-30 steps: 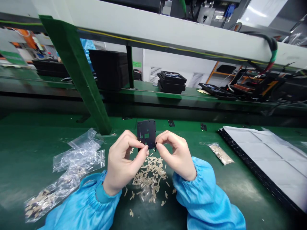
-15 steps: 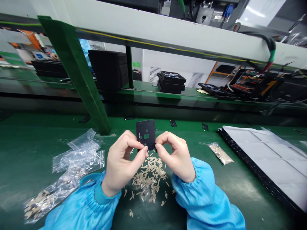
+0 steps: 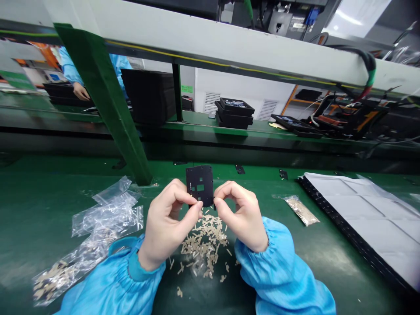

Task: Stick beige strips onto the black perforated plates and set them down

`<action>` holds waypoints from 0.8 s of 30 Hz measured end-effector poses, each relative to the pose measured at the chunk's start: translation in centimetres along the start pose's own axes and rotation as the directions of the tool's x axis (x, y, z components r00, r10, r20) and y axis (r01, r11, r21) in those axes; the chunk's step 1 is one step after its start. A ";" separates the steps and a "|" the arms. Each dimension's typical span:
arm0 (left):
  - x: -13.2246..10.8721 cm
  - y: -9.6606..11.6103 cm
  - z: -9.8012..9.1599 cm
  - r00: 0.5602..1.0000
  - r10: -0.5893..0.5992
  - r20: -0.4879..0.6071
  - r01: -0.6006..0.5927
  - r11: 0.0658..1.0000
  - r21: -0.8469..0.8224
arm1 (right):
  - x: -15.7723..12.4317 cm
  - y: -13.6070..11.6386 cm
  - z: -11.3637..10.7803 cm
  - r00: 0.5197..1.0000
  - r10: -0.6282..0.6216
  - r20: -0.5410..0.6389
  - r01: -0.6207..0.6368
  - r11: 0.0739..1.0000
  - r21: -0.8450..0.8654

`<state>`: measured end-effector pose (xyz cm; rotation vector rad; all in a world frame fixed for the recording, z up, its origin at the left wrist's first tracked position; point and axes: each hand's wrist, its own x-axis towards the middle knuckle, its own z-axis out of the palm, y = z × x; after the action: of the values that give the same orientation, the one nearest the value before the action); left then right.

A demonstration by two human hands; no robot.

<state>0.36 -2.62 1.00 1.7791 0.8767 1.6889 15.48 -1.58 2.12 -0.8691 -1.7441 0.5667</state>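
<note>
Left hand (image 3: 169, 224): thumb and forefinger pinched together on the lower left corner of a black plate (image 3: 205, 178), other fingers curled in. Right hand (image 3: 242, 215): thumb and forefinger closed at the plate's lower right edge, on a small dark sliver (image 3: 215, 204); cannot tell whether the sliver is part of the plate or separate.

Plate position: upright between the two hands, raised above the bench (image 3: 262, 284), its face toward the wearer. Several square cut-outs visible, bench green showing through the largest.

Below the plate and between the forearms: a loose heap of small beige pieces (image 3: 210, 234), with strays scattered toward the bench's near edge. Both sleeves (image 3: 278, 258) blue, gathered at the wrist.

Left part of bench: crumpled clear plastic bags (image 3: 98, 218), overlapping; the one nearest the near edge contains more beige pieces. Right of the right hand, well apart from the heap: a small clear packet (image 3: 301, 211) with beige contents. Beyond it, toward the bench's right edge: a white sheet (image 3: 364, 214) in creased panels, dark strip along its left side.

Along the far edge of the bench: thin black parts (image 3: 240, 169), spaced apart, lying flat.
</note>
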 end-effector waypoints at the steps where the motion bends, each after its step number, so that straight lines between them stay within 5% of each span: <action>1: 0.0 0.1 0.0 1.000 -0.014 0.003 0.014 1.000 -0.014 | 0.0 0.0 0.0 1.000 0.004 0.003 -0.004 1.000 0.002; 11: 0.2 -0.2 -0.2 0.987 -0.155 0.049 0.162 0.928 -0.336 | -0.3 -0.3 -0.4 0.999 -0.018 -0.027 0.021 0.993 0.113; 16: 0.1 -0.3 -0.2 0.984 -0.170 0.062 0.180 0.906 -0.383 | -0.3 -0.6 -0.5 0.996 0.002 0.089 -0.022 0.973 0.230; 24: 0.2 -0.4 0.0 0.984 -0.164 0.075 0.181 0.895 -0.409 | -0.4 -1.0 -0.2 0.997 0.029 0.077 -0.044 0.978 0.205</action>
<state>0.30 -2.24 0.84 1.3989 0.5826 1.5777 15.47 -2.53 2.72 -0.7427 -1.7021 0.7981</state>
